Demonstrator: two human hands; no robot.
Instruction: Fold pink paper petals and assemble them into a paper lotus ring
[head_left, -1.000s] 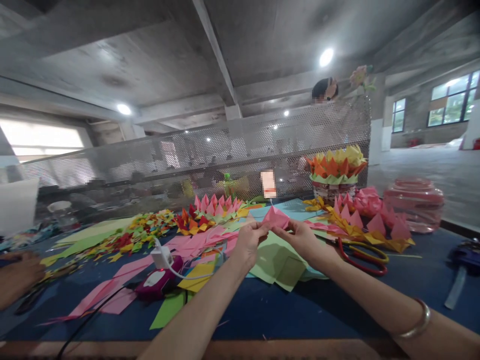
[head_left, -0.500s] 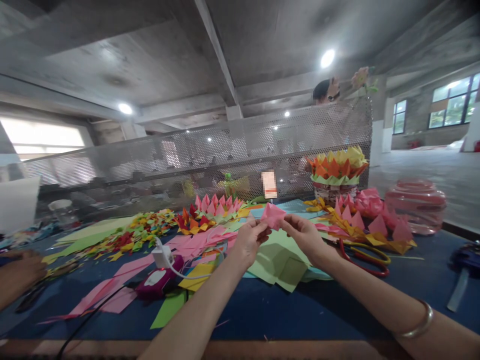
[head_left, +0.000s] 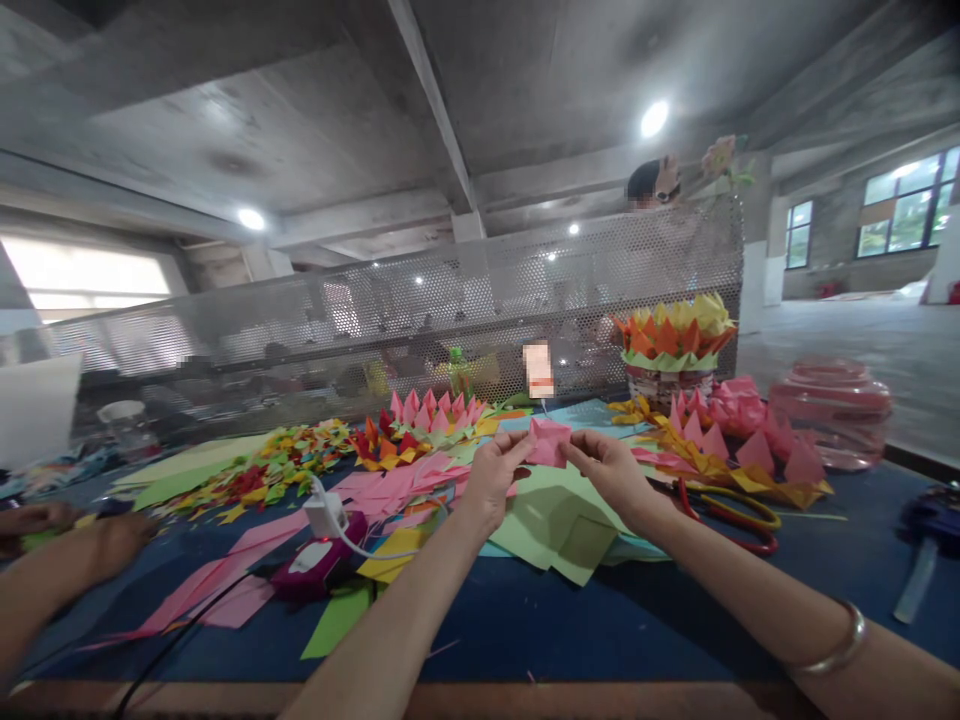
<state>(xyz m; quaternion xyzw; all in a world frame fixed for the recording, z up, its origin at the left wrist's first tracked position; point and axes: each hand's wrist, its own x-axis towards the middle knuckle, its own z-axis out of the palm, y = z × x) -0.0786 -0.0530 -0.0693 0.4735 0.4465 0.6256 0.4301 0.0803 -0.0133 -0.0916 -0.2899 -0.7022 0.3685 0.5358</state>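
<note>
Craft workshop in a bare concrete hall: blue bench (head_left: 525, 620) strewn with coloured paper sheets (head_left: 555, 520), folded paper flowers (head_left: 671, 335), perforated metal divider (head_left: 420, 310).

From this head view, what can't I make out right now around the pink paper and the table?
- Pink folded paper: its side edges are covered by the left hand and right hand, and its folds are too small to read.
- Red-handled scissors: blades hidden under the paper flowers.
- Co-worker's forearm: cut off by the left edge.
- Beyond the mesh screen: blurred.
</note>
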